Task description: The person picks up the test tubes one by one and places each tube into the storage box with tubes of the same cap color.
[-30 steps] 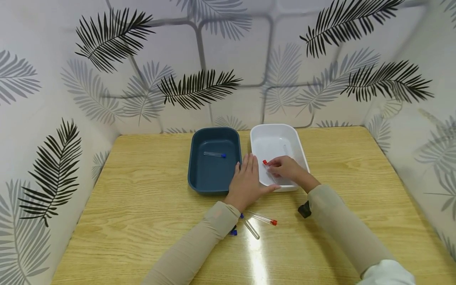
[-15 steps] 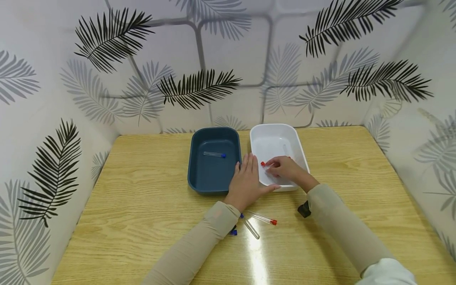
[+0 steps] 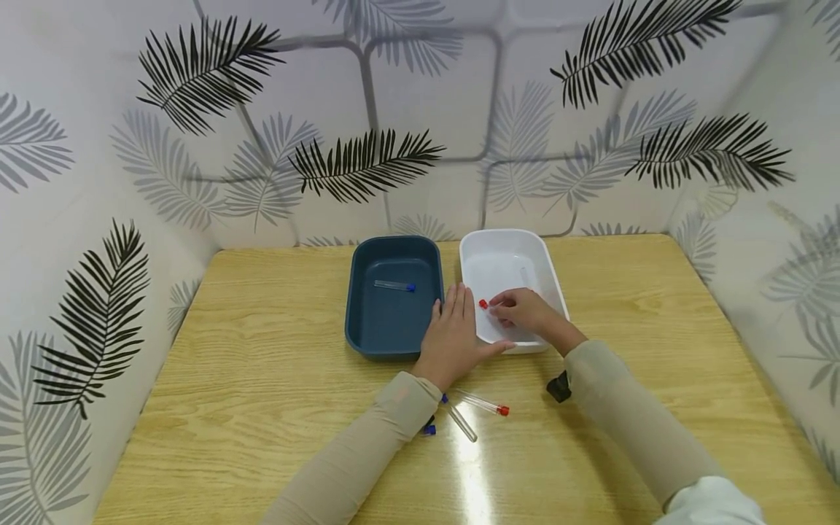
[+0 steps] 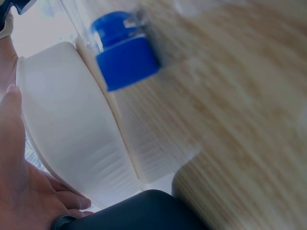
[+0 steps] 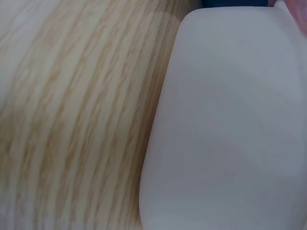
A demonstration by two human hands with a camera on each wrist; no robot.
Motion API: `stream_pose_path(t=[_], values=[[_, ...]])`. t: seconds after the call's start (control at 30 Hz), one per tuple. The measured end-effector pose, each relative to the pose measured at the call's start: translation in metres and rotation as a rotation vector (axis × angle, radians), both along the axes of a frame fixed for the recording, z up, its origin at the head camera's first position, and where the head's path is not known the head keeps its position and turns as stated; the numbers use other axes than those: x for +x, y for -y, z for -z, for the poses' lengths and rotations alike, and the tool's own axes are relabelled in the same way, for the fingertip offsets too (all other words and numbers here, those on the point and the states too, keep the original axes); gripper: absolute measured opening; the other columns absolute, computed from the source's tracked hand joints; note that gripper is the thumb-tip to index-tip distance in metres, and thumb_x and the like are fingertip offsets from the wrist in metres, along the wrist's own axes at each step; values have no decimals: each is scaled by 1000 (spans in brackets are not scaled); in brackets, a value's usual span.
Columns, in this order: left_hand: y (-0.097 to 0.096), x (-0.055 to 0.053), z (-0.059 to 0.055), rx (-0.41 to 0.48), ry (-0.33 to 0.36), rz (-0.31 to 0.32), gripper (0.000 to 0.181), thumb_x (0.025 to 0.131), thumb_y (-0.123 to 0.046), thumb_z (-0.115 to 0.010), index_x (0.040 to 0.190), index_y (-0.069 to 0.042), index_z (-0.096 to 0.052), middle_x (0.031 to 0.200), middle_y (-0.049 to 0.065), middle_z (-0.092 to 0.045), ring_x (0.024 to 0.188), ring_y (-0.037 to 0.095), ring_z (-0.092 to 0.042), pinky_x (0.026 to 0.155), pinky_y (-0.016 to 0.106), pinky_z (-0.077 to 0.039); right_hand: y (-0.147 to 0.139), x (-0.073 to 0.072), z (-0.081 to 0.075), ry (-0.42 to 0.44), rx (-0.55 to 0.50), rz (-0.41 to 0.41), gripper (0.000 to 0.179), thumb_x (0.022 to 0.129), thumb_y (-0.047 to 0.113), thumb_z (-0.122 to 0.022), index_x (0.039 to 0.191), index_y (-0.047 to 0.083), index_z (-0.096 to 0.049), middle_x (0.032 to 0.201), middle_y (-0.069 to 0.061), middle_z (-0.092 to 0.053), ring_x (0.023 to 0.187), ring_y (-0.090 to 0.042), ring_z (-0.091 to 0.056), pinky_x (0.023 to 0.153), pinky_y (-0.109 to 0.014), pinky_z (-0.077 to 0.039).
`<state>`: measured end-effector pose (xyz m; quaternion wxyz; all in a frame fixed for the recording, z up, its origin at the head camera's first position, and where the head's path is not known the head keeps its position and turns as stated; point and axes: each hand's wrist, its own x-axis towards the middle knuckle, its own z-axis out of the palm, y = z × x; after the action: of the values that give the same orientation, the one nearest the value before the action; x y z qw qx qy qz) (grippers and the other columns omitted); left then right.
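Observation:
In the head view my right hand (image 3: 525, 310) is inside the white bin (image 3: 507, 240), fingers and thumb pinching a clear test tube with a red cap (image 3: 483, 303). The cap pokes out to the left of the fingertips, and much of the tube is hidden by the hand. My left hand (image 3: 453, 335) lies with straight fingers over the near inner side of the white bin, next to the dark blue bin (image 3: 351, 321); its thumb reaches along the white bin's front rim. The left wrist view has that hand (image 4: 29, 187) at the white bin's rim.
A blue-capped test tube (image 3: 394, 286) lies in the dark blue bin. On the table before the bins are a red-capped tube (image 3: 484, 402), a blue-capped tube (image 3: 461, 421) and another blue cap (image 3: 429, 430) partly under the left sleeve. Leaf-patterned walls stand behind and beside the table.
The red cap at my right fingertips has shifted slightly left and down, the tube turning in the pinch. My left hand has stayed in place.

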<state>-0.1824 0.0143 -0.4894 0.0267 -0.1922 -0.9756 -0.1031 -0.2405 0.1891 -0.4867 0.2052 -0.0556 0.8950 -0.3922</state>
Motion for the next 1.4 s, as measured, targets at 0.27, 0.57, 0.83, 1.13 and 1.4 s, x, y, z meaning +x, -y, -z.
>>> stream_pose_path(t=[0.27,0.57,0.83,1.13,1.4], values=[[0,1,-1,-2,12,3,119,68,-89,-21,148,-1,-15,153,14,-13,141,27,-6,110,47,-14,2,4,-5,-89,-1,32,28,94,18,-55,114,-1,-62,92,-11,-65,77,-20,-59,70,-29,-49],[0,1,-1,-1,4,0,117,70,-88,-22,148,-1,-17,153,13,-14,141,26,-7,110,47,-15,-9,6,-8,-219,-212,103,29,96,18,-52,115,-3,-61,104,-19,-63,86,-26,-64,78,-34,-52],[1,0,0,-1,0,-1,117,69,-89,-21,148,-1,-17,153,13,-15,141,27,-7,109,47,-16,-35,24,-19,-314,-289,138,31,96,19,-52,115,-4,-60,105,-24,-62,88,-29,-64,80,-42,-50],[1,0,-1,19,22,-9,118,68,-89,-24,148,-2,-17,153,12,-14,141,26,-7,110,46,-14,-71,54,-22,-377,-329,231,34,96,21,-53,113,-7,-60,103,-25,-61,79,-11,-62,72,-24,-52],[0,0,0,30,35,-9,118,68,-90,-24,148,-4,-15,154,11,-11,141,25,-4,111,46,-11,-92,84,-14,-370,-353,246,33,96,21,-53,113,-7,-60,102,-24,-61,83,-21,-64,73,-28,-53]])
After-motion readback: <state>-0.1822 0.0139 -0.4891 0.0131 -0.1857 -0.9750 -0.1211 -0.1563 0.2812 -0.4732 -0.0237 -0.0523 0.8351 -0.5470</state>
